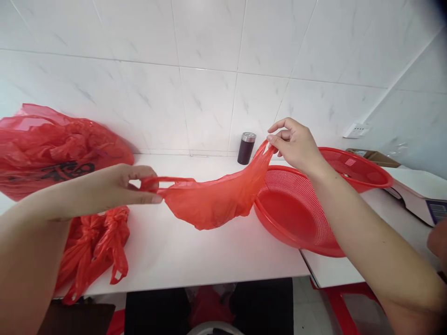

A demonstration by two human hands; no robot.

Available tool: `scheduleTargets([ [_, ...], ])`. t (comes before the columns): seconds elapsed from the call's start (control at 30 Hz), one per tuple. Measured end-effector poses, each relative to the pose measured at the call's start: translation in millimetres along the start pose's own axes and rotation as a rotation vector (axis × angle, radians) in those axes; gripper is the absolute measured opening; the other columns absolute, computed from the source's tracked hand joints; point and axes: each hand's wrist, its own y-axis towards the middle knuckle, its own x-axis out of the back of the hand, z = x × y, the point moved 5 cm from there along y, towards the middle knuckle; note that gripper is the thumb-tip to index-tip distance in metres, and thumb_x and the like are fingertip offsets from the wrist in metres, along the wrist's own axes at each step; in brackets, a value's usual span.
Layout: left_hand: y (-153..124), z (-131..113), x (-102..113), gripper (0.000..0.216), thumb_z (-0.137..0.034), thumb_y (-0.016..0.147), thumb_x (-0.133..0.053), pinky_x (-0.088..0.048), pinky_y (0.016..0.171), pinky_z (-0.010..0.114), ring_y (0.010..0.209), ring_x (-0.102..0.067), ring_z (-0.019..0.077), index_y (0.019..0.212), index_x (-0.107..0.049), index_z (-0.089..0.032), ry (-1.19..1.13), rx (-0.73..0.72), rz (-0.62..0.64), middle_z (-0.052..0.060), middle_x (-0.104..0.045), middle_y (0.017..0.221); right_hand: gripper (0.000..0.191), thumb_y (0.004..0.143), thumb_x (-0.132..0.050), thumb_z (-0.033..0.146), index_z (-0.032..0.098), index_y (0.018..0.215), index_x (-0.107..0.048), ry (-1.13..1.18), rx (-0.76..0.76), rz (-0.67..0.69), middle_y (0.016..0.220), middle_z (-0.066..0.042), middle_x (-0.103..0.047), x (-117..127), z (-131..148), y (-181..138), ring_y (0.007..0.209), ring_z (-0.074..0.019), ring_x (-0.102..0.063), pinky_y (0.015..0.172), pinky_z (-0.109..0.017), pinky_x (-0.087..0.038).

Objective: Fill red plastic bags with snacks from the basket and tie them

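A red plastic bag (216,197) hangs in the air above the white table, stretched sideways between my two hands. My left hand (134,186) pinches its left handles between thumb and fingers. At the upper right, my right hand (289,142) grips the other handle end between thumb and fingertips. The bag sags in the middle; whatever may be inside is hidden. Just right of the bag stands a red perforated basket (279,237), with my right forearm over it. Below my left forearm lie several knotted red plastic bags (101,242).
A large red bag (63,149) with black print leans at the left wall. A dark cylindrical container (246,149) with a silver lid stands by the tiles. Behind my right arm are a second red basket (373,172) and a scale (415,186). The table's front edge (216,284) runs nearby.
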Motion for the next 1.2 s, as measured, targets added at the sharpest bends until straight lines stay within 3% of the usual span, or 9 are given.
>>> scheduleTargets([
  [0.13, 5.1, -19.2, -38.1, 0.027, -0.038, 0.089, -0.059, -0.046, 0.098, 0.038, 0.113, -0.059, 0.0260, 0.098, -0.071, -0.015, -0.527, -0.182, 0.167, 0.005, -0.068, 0.118, 0.008, 0.086, -0.063, 0.024, 0.021, 0.091, -0.057, 0.044, -0.002, 0.071, 0.062, 0.004, -0.058, -12.3, -0.6, -1.8, 0.057, -0.0111, -0.055, 0.058, -0.027, -0.047],
  [0.3, 24.4, -20.4, -91.7, 0.023, -0.041, 0.090, -0.058, -0.045, 0.102, 0.045, 0.104, -0.067, 0.0253, 0.104, -0.070, -0.027, -1.087, -0.033, 0.222, -0.001, -0.071, 0.102, 0.006, 0.088, -0.059, 0.021, 0.020, 0.093, -0.056, 0.135, 0.073, 0.179, 0.066, 0.003, -0.060, -38.5, 28.5, -9.1, 0.064, -0.0114, -0.060, 0.060, -0.025, -0.047],
  [0.53, 17.1, 3.6, -66.5, 0.046, -0.053, 0.090, -0.050, -0.038, 0.109, 0.047, 0.117, -0.058, 0.0286, 0.124, -0.063, -0.026, -0.930, -0.193, -0.022, 0.007, -0.062, 0.126, 0.006, 0.090, -0.055, 0.023, 0.022, 0.095, -0.055, 0.166, 0.131, 0.186, 0.069, 0.004, -0.060, -50.7, 39.1, -16.3, 0.065, -0.0116, -0.059, 0.059, -0.025, -0.046],
  [0.63, -9.8, 39.8, -69.3, 0.093, -0.091, 0.067, -0.028, -0.037, 0.107, 0.054, 0.138, -0.035, 0.0376, 0.137, -0.051, -0.033, -0.878, -0.191, 0.120, 0.006, -0.044, 0.149, 0.005, 0.089, -0.056, 0.023, 0.022, 0.094, -0.056, 0.150, 0.118, 0.168, 0.070, 0.003, -0.061, -42.5, 28.9, -17.8, 0.066, -0.0121, -0.060, 0.061, -0.026, -0.046],
  [0.73, -31.5, 58.9, -88.5, 0.102, -0.091, 0.057, -0.046, -0.028, 0.111, 0.057, 0.143, -0.022, 0.0394, 0.143, -0.041, -0.035, -0.676, -0.192, 0.219, 0.005, -0.034, 0.155, 0.006, 0.089, -0.056, 0.025, 0.021, 0.094, -0.056, 0.149, 0.105, 0.166, 0.072, 0.003, -0.063, -37.8, 20.2, -19.2, 0.069, -0.0130, -0.061, 0.063, -0.027, -0.047],
  [0.9, -19.9, 30.2, -111.3, 0.044, -0.055, 0.083, -0.060, -0.027, 0.113, 0.049, 0.135, -0.038, 0.0325, 0.115, -0.063, -0.025, -0.553, -0.008, 0.134, 0.010, -0.052, 0.140, 0.007, 0.089, -0.056, 0.025, 0.021, 0.095, -0.056, 0.175, 0.116, 0.191, 0.071, 0.003, -0.062, -36.1, 18.1, -23.6, 0.070, -0.0131, -0.061, 0.065, -0.028, -0.047],
  [1.0, -2.7, 1.6, -120.7, 0.030, -0.049, 0.087, -0.057, -0.040, 0.101, 0.047, 0.106, -0.060, 0.0275, 0.079, -0.060, -0.020, -0.768, 0.080, 0.159, 0.008, -0.069, 0.099, 0.007, 0.089, -0.057, 0.025, 0.021, 0.094, -0.056, 0.190, 0.133, 0.218, 0.072, 0.003, -0.062, -32.1, 23.6, -27.2, 0.069, -0.0127, -0.060, 0.064, -0.027, -0.046],
  [1.1, 8.4, -18.0, -131.6, 0.028, -0.044, 0.087, -0.058, -0.051, 0.085, 0.043, 0.055, -0.051, 0.0109, 0.073, -0.050, -0.020, -0.890, 0.152, 0.194, -0.008, -0.042, 0.053, 0.008, 0.088, -0.058, 0.025, 0.021, 0.095, -0.057, 0.245, 0.195, 0.330, 0.073, 0.002, -0.062, -36.3, 38.9, -33.2, 0.070, -0.0123, -0.059, 0.065, -0.027, -0.045],
  [1.2, 11.7, -37.0, -142.0, 0.020, -0.031, 0.077, -0.069, -0.053, 0.070, 0.034, 0.048, -0.035, 0.0059, 0.085, -0.054, -0.020, -0.694, 0.086, 0.279, -0.011, -0.034, 0.057, 0.008, 0.088, -0.057, 0.025, 0.021, 0.096, -0.058, 0.290, 0.265, 0.488, 0.073, 0.003, -0.060, -56.1, 59.0, -41.5, 0.071, -0.0120, -0.057, 0.067, -0.028, -0.044],
])
